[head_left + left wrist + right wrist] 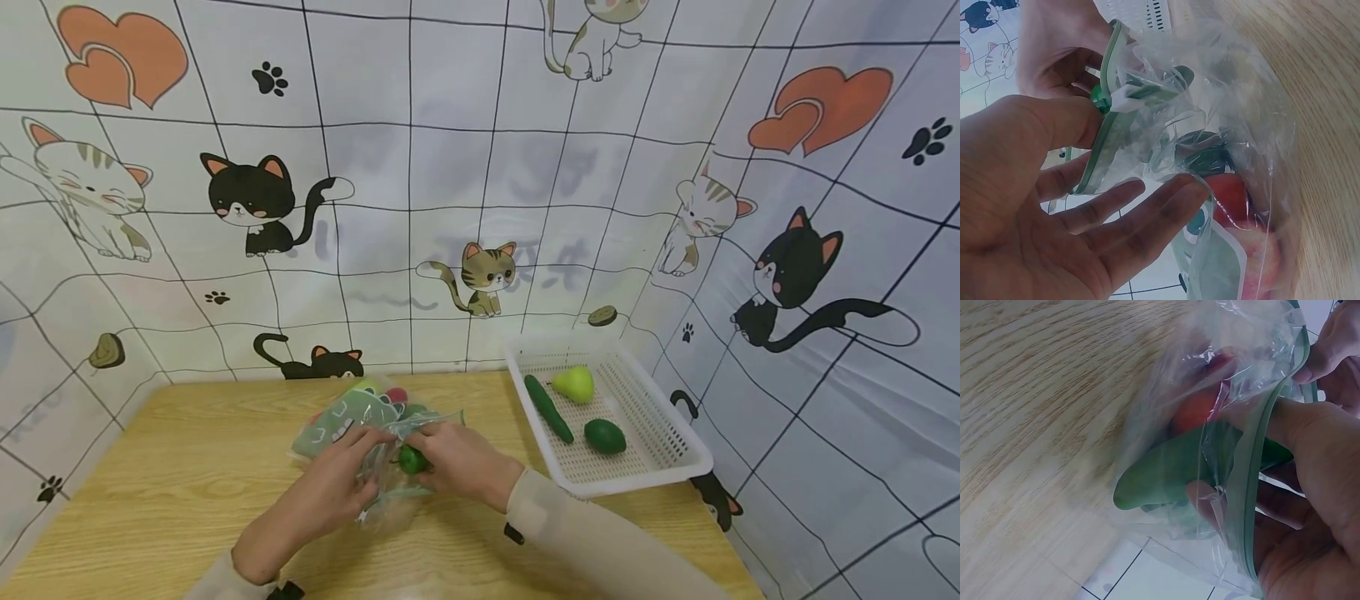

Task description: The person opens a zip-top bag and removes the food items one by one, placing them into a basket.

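A clear plastic zip bag (341, 421) with a green cartoon print lies on the table, its green-edged mouth (1263, 434) toward me. My left hand (339, 475) holds the bag's rim, thumb on one side and some fingers loosely extended beside the plastic. Reaching into the mouth, my right hand (465, 457) grips a long, smooth green pepper (1175, 465), partly behind the film. Its near end shows between both hands in the head view. Red produce (1230, 197) and a dark green piece (1200, 152) are inside the bag, blurred by the plastic.
A white perforated basket (675, 437) stands at the right of the wooden table (202, 454). It holds a cucumber (548, 408), a green pear (574, 385) and a dark green avocado-like fruit (604, 436). A cat-printed curtain (375, 167) hangs behind and at both sides.
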